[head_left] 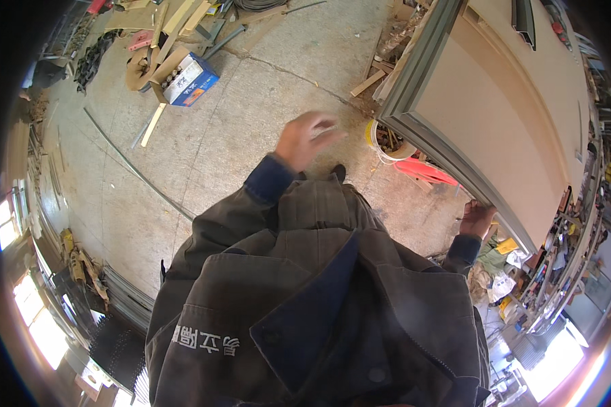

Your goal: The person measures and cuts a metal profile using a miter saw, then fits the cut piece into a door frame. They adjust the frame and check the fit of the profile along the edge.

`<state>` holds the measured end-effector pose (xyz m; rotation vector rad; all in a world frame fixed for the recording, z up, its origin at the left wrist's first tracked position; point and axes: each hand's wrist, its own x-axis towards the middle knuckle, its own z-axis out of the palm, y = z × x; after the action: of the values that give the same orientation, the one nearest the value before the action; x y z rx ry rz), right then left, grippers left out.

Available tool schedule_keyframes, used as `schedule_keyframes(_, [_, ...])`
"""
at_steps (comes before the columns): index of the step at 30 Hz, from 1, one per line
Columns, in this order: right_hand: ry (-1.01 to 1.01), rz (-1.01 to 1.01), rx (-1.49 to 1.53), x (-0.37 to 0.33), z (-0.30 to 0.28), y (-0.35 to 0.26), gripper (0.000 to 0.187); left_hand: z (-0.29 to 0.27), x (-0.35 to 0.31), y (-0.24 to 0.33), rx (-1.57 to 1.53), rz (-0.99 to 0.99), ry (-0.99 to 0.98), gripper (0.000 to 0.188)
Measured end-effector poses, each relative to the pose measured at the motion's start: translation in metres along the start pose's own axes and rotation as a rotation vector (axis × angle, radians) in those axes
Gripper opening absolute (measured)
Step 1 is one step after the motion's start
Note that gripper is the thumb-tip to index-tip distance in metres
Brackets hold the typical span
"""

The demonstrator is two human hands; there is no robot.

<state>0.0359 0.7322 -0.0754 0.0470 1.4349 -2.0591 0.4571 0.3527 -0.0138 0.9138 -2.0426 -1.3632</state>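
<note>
My left hand [307, 140] is raised in front of my body, over the floor. Its loosely bent fingers are apart from the thumb and slightly blurred; I see nothing held between them. At the right, my right hand [477, 219] is by the lower edge of a grey metal frame [448, 146], overlapping it. Its fingers are curled, and whatever they hold, if anything, cannot be made out. The frame runs along the border of a large pale panel [502, 115]. A white bucket [389, 154] with a yellow rim holds scraps near the frame's corner.
A red object [426, 171] lies beside the bucket. Ahead on the left, a blue and white carton [191, 83] stands among wood strips. A long thin strip [136, 169] crosses the concrete floor [251, 108]. Tools and clutter [557, 251] lie beyond the panel.
</note>
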Motion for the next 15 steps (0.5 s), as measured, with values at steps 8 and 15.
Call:
schedule_keyframes(8, [0.019,0.036,0.013,-0.001,-0.005,0.001,0.055,0.059,0.078,0.074,0.304,0.433,0.065,0.042])
schedule_keyframes(15, [-0.04,0.038,0.066,-0.003,-0.01,0.002,0.055,0.058,0.088,0.081,0.356,0.488,0.006,0.025])
